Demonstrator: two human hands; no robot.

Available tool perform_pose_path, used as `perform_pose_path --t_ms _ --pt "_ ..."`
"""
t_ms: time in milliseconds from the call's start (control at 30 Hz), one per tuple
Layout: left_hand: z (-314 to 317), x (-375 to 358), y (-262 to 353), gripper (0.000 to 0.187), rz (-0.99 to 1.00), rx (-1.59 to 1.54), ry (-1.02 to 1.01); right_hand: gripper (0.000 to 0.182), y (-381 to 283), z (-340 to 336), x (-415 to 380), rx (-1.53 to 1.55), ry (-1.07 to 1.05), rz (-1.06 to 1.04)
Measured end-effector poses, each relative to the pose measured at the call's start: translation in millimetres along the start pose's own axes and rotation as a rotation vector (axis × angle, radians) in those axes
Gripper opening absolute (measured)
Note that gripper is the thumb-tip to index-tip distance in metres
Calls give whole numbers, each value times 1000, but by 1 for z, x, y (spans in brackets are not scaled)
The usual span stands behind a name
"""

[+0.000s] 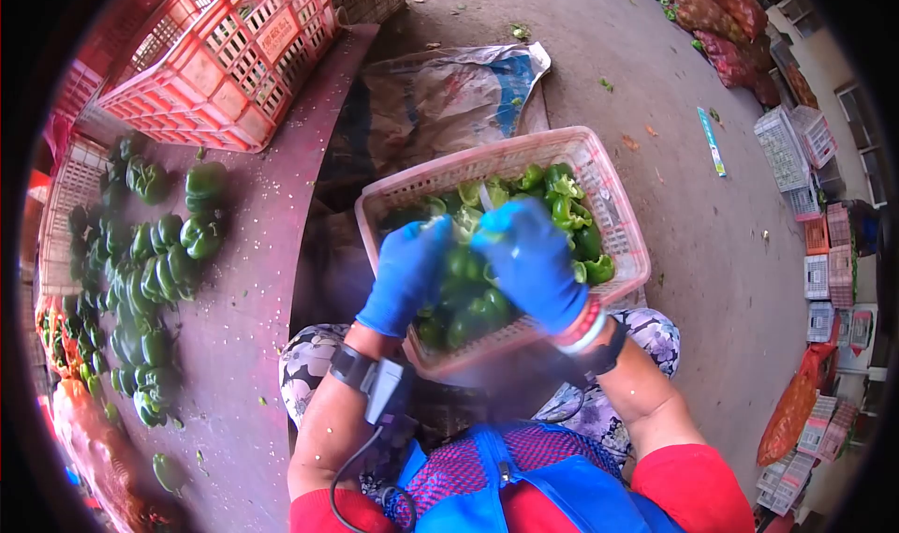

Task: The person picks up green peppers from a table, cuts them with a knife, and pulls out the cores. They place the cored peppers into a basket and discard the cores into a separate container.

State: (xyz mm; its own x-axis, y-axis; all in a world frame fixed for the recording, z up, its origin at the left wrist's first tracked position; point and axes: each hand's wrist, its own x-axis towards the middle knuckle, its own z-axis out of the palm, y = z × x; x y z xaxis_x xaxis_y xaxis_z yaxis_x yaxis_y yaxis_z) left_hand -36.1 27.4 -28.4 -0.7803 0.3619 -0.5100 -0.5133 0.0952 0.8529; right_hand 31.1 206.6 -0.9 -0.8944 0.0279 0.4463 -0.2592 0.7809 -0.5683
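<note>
A pink plastic basket point(618, 216) sits between my knees, filled with green bell peppers point(599, 269), many of them cut open. My blue-gloved left hand point(412, 266) is closed over the basket's left half, and what its fingers hold is hidden by blur. Opposite it, my gloved right hand point(529, 257) is closed too, with a thin pale knife-like strip point(485, 197) sticking up at its fingertips. Light-green cut pepper pieces point(465, 222) show between the two hands.
Whole green peppers point(169, 271) lie piled on the reddish board point(253, 346) at left. A large pink crate point(234, 74) stands on its far end. Beyond my basket lies a crumpled sack point(440, 102). Filled mesh sacks point(721, 18) and stacked crates point(817, 275) line the right side.
</note>
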Motion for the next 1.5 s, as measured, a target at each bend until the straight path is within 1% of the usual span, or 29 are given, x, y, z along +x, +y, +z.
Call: perform_pose_path --t_ms 33,100,200,267,300,333,433,467,567,600,700,733,833,867,933,967,1000,1033,1100,1133,1233,1267,1300,1333,1367,1400,1433,1467,1500 --pt "-6 0 4 37 -25 -126 -62 32 16 -7 3 -92 -52 128" --pt "-10 -5 10 36 -91 -166 -174 38 29 -20 7 -155 -59 172" --pt "-4 1 -8 45 -108 -107 -289 42 5 -20 14 290 -276 108" --pt "2 -2 -11 44 57 -53 -352 38 2 -9 11 201 -315 85" --pt "0 -3 -5 41 15 -113 -427 36 3 -5 10 156 -330 74" --pt "-1 -5 1 39 -31 -169 -499 28 8 -2 11 130 -262 33" --pt "-9 2 4 55 -124 -253 -426 25 17 5 11 267 -177 317" --pt "-14 6 7 44 -109 -156 -393 21 26 15 3 498 -222 594" --pt "10 -13 12 30 193 -35 -237 18 9 18 1 1014 -110 776" --pt "11 -16 16 27 157 -104 -284 19 5 18 0 1120 -84 807" --pt "10 -15 13 27 244 -65 -318 25 -4 21 -2 1450 -137 993" --pt "10 -20 18 21 237 -126 -326 31 4 25 -5 1511 -201 958" --pt "9 -30 32 16 209 -48 -292 34 6 17 -3 1576 -257 989" --pt "7 -31 31 16 215 50 -287 35 5 13 0 1338 -277 905" --pt "2 -33 24 14 221 240 -274 37 6 13 1 1033 -380 738" --pt "1 -33 20 15 238 267 -268 38 6 13 0 881 -424 653" --pt "0 -33 17 15 255 295 -263 38 0 12 0 948 -373 701" --pt "0 -34 16 16 271 325 -260 37 5 14 -3 1019 -418 805" --pt "1 -44 22 17 332 220 -345 34 14 16 -3 1161 -501 1013" --pt "2 -48 26 18 363 169 -387 30 12 9 2 1268 -553 1044" --pt "-5 -45 15 21 384 83 -381 28 16 6 3 1626 -525 1044" --pt "-12 -51 15 24 381 1 -372 26 20 2 4 1566 -541 1017" --pt "-24 -63 16 27 378 -73 -331 22 20 -7 6 1193 -499 1013" --pt "-41 -78 22 31 422 8 -245 30 23 -8 9 799 -456 1001" --pt "-58 -111 40 34 317 -90 -215 40 42 -2 3 546 -478 796" --pt "-83 -145 47 32 329 -40 -93 51 63 7 -8 117 -372 359" --pt "-104 -179 50 31 340 7 25 57 109 25 -24 89 -412 244" --pt "-134 -211 37 30 351 169 188 47 91 16 -19 494 -558 773" --pt "-168 -246 18 28 352 326 332 36 127 30 -25 679 -608 925"
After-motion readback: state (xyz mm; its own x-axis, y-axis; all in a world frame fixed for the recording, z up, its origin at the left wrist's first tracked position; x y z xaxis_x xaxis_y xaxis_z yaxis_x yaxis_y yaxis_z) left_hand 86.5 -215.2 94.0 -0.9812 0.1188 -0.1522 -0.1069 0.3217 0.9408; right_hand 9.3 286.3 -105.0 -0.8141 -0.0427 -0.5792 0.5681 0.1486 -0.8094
